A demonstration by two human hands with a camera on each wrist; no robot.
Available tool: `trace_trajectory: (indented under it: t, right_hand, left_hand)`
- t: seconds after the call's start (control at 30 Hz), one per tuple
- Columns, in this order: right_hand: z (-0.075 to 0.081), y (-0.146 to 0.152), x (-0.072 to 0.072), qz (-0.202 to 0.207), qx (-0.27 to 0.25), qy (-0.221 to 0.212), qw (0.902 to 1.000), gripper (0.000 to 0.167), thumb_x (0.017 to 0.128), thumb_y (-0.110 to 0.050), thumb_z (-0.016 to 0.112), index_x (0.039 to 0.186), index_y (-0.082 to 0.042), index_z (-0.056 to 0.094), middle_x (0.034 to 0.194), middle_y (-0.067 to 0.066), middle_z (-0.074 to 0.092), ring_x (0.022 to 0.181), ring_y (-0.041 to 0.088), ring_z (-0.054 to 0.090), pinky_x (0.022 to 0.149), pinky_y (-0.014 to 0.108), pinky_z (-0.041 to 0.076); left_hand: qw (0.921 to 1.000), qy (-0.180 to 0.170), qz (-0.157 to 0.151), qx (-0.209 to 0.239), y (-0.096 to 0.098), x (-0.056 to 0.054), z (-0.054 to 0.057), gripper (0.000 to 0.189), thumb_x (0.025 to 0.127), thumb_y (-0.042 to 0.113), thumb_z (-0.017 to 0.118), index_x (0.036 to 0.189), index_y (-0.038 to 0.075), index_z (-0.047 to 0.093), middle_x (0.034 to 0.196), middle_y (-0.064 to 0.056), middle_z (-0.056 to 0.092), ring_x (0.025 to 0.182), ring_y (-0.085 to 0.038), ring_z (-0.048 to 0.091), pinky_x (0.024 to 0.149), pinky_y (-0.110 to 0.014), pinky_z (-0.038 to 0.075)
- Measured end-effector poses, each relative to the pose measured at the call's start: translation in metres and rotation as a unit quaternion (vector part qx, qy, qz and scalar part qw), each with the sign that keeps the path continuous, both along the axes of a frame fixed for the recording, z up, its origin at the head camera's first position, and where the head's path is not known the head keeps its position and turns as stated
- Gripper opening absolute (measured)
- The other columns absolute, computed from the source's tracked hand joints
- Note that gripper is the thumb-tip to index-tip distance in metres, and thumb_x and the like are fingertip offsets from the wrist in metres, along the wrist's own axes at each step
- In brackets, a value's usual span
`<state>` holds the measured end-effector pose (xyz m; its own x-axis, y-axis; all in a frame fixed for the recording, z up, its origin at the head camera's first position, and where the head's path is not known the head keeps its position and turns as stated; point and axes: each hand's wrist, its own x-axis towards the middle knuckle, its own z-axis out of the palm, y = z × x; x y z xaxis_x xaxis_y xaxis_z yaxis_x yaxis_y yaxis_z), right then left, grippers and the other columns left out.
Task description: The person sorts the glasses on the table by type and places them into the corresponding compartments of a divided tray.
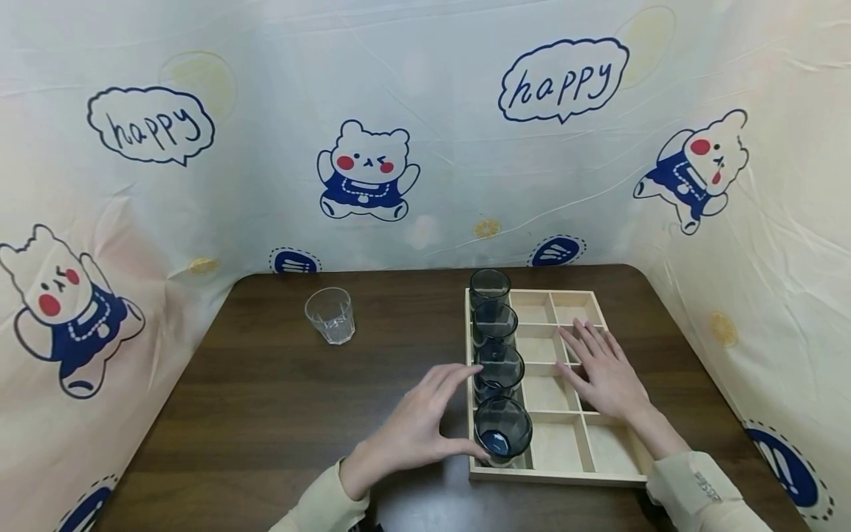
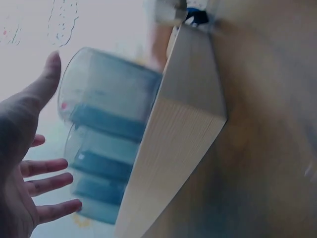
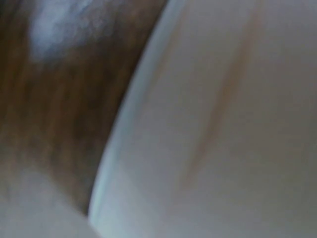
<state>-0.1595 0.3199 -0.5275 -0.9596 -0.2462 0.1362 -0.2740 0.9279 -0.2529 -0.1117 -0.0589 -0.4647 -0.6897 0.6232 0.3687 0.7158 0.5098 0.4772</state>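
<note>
A light wooden divided tray [image 1: 558, 479] holds a row of dark tinted glasses along its left column, the nearest glass [image 1: 503, 432] at the front corner. My left hand [image 1: 422, 425] is at the left side of this row, thumb and fingers spread wide. In the left wrist view the fingers [image 2: 47, 183] are straight and slightly parted, beside the tinted glass [image 2: 111, 82]. Over the right-hand compartments, my right hand [image 1: 608, 377] lies with straight, spread fingers, close over the dividers. The right wrist view shows mostly a blurred pale sleeve [image 3: 223, 148].
A clear glass [image 1: 330, 318] stands apart on the dark wooden table [image 1: 266, 399], left of the tray near the back. Behind the table hangs a printed cloth [image 1: 452, 170] with bears and lettering, which also flanks both sides.
</note>
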Motion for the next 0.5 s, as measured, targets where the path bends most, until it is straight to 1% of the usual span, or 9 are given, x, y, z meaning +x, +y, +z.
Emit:
trace_trajectory:
  t: [0.13,0.23,0.3,0.37,0.43,0.47,0.5]
  right_hand:
    - [0.0,0.0,0.0,-0.001,0.003,0.0,1.0,0.075,0.11,-0.052,0.056,0.172,-0.015,0.036,0.181,0.024,0.027,0.169,0.048,0.022,0.135,0.069,0.016]
    - [0.0,0.0,-0.001,-0.001,0.002,0.001,1.0,0.075,0.11,-0.053,0.055,0.172,-0.015,0.036,0.181,0.024,0.028,0.169,0.048,0.022,0.135,0.069,0.015]
    - [0.0,0.0,-0.001,-0.001,0.002,0.002,1.0,0.075,0.11,-0.052,0.055,0.172,-0.015,0.036,0.181,0.024,0.028,0.168,0.048,0.023,0.135,0.069,0.016]
    - [0.0,0.0,-0.001,0.0,0.001,0.002,1.0,0.075,0.11,-0.052,0.055,0.172,-0.015,0.037,0.181,0.024,0.028,0.168,0.048,0.023,0.135,0.069,0.016]
    - [0.0,0.0,-0.001,0.0,0.002,0.001,1.0,0.075,0.11,-0.052,0.055,0.172,-0.015,0.037,0.181,0.023,0.027,0.168,0.048,0.023,0.134,0.069,0.017]
    - [0.0,0.0,-0.001,-0.001,0.003,0.001,1.0,0.074,0.11,-0.052,0.055,0.172,-0.015,0.037,0.181,0.023,0.027,0.168,0.048,0.023,0.134,0.069,0.017]
    - [0.0,0.0,-0.001,-0.001,0.003,0.0,1.0,0.074,0.11,-0.052,0.055,0.172,-0.015,0.037,0.181,0.023,0.027,0.168,0.048,0.023,0.134,0.069,0.017]
  left_hand:
    - [0.9994,0.014,0.028,-0.013,-0.012,-0.011,0.005,0.118,0.074,0.061,0.096,0.168,0.017,0.04,0.162,-0.008,0.054,0.152,-0.026,0.052,0.126,-0.051,0.047]
    - [0.9977,0.031,0.056,-0.024,-0.023,-0.021,0.008,0.111,0.082,0.063,0.089,0.17,0.018,0.038,0.166,-0.011,0.05,0.155,-0.031,0.049,0.13,-0.056,0.04]
    - [0.9959,0.043,0.073,-0.03,-0.031,-0.027,0.009,0.102,0.092,0.07,0.077,0.17,0.017,0.037,0.167,-0.013,0.049,0.157,-0.035,0.046,0.131,-0.06,0.037]
    - [0.9939,0.054,0.09,-0.034,-0.039,-0.033,0.009,0.096,0.099,0.078,0.059,0.17,0.017,0.038,0.169,-0.015,0.047,0.158,-0.037,0.044,0.131,-0.063,0.035]
    - [0.9916,0.064,0.106,-0.037,-0.045,-0.039,0.01,0.093,0.104,0.083,0.041,0.17,0.017,0.038,0.17,-0.016,0.045,0.16,-0.038,0.042,0.132,-0.064,0.033]
    - [0.9902,0.068,0.115,-0.039,-0.048,-0.041,0.01,0.094,0.104,0.084,0.034,0.17,0.018,0.038,0.171,-0.017,0.044,0.161,-0.038,0.041,0.133,-0.064,0.031]
    - [0.9886,0.072,0.125,-0.043,-0.051,-0.044,0.01,0.094,0.104,0.085,0.03,0.17,0.018,0.038,0.172,-0.017,0.043,0.162,-0.038,0.04,0.134,-0.064,0.029]
